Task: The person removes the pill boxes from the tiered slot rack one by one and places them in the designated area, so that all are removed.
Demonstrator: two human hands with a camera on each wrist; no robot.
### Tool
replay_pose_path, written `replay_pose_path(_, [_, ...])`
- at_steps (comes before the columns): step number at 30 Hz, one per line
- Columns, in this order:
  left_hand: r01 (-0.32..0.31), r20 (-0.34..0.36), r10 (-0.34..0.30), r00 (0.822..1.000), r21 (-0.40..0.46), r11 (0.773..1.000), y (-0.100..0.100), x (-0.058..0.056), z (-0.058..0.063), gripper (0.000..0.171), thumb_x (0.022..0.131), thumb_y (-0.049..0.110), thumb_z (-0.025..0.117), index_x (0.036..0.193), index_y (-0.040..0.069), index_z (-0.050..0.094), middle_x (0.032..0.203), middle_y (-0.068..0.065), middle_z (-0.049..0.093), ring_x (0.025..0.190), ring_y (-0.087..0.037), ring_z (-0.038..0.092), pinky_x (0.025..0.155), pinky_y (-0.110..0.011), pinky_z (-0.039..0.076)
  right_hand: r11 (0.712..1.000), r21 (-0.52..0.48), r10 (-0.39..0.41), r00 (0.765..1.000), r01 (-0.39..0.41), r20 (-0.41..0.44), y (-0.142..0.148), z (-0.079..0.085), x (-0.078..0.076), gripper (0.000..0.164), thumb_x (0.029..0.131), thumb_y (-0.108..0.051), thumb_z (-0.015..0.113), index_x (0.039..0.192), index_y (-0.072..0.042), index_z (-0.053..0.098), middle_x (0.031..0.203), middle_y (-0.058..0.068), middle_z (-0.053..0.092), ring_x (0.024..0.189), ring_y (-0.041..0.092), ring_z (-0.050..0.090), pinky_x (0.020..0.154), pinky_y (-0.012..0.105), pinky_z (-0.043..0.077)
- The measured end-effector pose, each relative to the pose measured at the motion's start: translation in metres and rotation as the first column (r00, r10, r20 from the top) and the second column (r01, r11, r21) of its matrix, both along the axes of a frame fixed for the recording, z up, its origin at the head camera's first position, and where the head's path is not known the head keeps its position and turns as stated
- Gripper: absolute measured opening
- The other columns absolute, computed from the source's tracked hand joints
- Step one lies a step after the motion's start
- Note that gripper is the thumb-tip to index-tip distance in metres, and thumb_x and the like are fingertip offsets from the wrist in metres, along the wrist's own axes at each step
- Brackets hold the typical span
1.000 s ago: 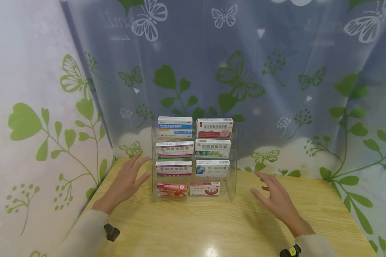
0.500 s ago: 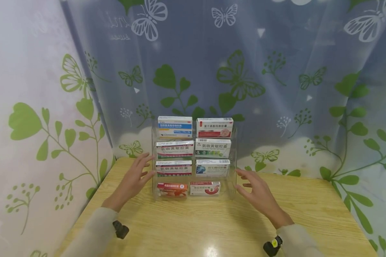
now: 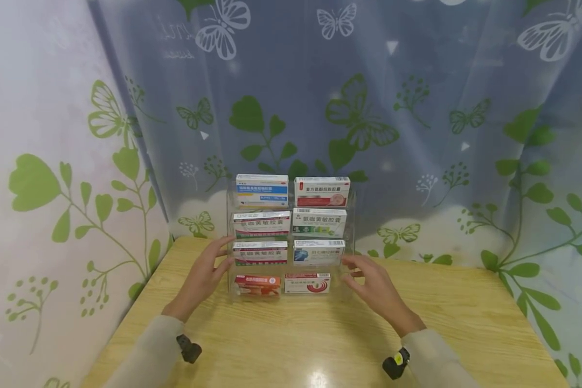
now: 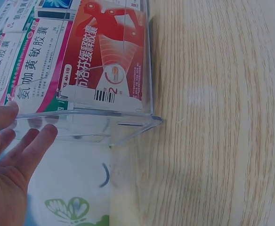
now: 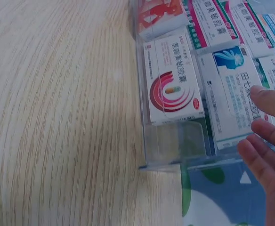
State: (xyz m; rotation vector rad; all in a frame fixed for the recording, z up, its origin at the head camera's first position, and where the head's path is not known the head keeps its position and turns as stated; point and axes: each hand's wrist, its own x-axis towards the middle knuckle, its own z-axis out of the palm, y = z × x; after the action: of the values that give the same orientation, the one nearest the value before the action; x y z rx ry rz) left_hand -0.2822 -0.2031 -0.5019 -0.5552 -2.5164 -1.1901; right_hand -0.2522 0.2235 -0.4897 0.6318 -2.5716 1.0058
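Note:
A clear acrylic tiered rack [image 3: 338, 295] stands mid-table, holding several medicine boxes in two columns. My left hand [image 3: 199, 280] is at its left side; in the left wrist view the thumb reaches the side panel's rim and the relaxed fingers [image 4: 41, 141] lie along its outside. Beside the right side is my right hand [image 3: 375, 285], its thumb [image 5: 264, 96] over a white box with a blue picture [image 5: 231, 89], its fingers lower along the side. At the bottom front sit an orange-red box [image 3: 258, 286] and a white box with red rings [image 3: 307, 284].
Light wood-grain tabletop [image 3: 281, 345] lies under the rack. Behind it hangs a blue-grey curtain [image 3: 291, 70] with butterflies and leaves, and a pale patterned sheet [image 3: 43, 118] closes off the left. Black wrist cameras [image 3: 189, 349] sit at both sleeves.
Both hands have moved inward from either side to the rack, the right one travelling further left. The rack and its boxes keep their place.

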Motion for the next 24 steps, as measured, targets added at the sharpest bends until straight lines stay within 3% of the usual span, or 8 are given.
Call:
replay_pose_path(10, [0.011,0.022,-0.012,1.000,0.033,0.999,-0.001,0.002,-0.001,0.055,0.111,0.007,0.063,0.164,0.015,0.047,0.166,-0.024,0.046,0.133,-0.050,0.064,0.092,-0.052,0.070,0.996,0.062,0.062,0.993,-0.069,0.104,-0.019,-0.007,-0.008,0.042,0.101,-0.017,0.081,0.141,-0.007,0.070,0.138,0.010,0.072,0.128,0.032,0.070,0.103,0.050,0.066])
replay_pose_path(17, [0.001,0.038,-0.003,0.999,0.036,0.999,-0.001,0.004,-0.001,0.055,0.112,0.008,0.062,0.164,0.016,0.047,0.167,-0.024,0.045,0.134,-0.050,0.064,0.095,-0.057,0.068,0.967,0.240,0.091,0.996,-0.084,-0.017,-0.030,-0.010,-0.011,0.038,0.098,-0.015,0.084,0.134,-0.008,0.074,0.134,0.010,0.072,0.124,0.031,0.070,0.104,0.052,0.065])
replay_pose_path(24, [0.004,0.048,-0.006,0.999,0.041,0.999,-0.001,0.003,-0.001,0.055,0.112,0.009,0.062,0.164,0.014,0.047,0.167,-0.025,0.044,0.135,-0.051,0.063,0.095,-0.057,0.068,0.947,0.304,0.124,0.991,-0.104,-0.047,-0.036,-0.014,-0.010,0.037,0.094,-0.009,0.086,0.129,-0.005,0.075,0.129,0.011,0.073,0.120,0.031,0.071,0.103,0.050,0.065])
